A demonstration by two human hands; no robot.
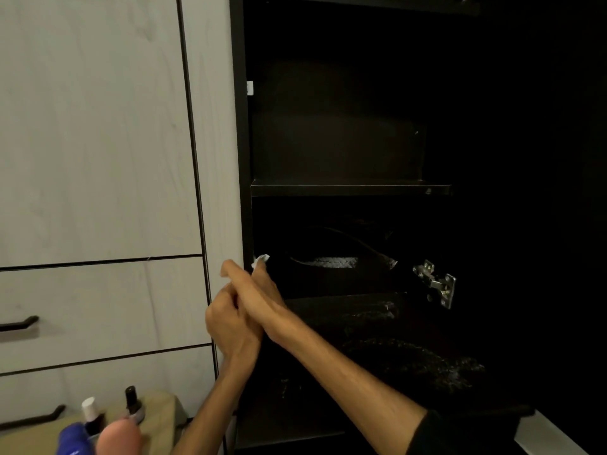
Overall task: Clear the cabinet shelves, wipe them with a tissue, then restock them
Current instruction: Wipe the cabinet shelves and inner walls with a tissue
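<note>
The dark cabinet stands open; its upper shelf (348, 190) looks bare. My two hands meet at the cabinet's left front edge, level with the middle compartment. My right hand (262, 290) reaches in from the lower right and pinches a small white tissue (261, 258) at its fingertips, against the inner left wall. My left hand (231, 323) lies just below and left of it, fingers curled and touching the right hand; nothing shows in it. A dark glossy thing (331, 262) lies deep in the middle compartment. The lower shelf (377, 326) carries dim shiny streaks.
A metal door hinge (437, 284) sticks out on the cabinet's right side. Pale drawers with black handles (19, 323) fill the left. At bottom left, a white-capped bottle (90, 410), a dark bottle (132, 402) and a blue container (74, 438) stand on a beige surface (161, 408).
</note>
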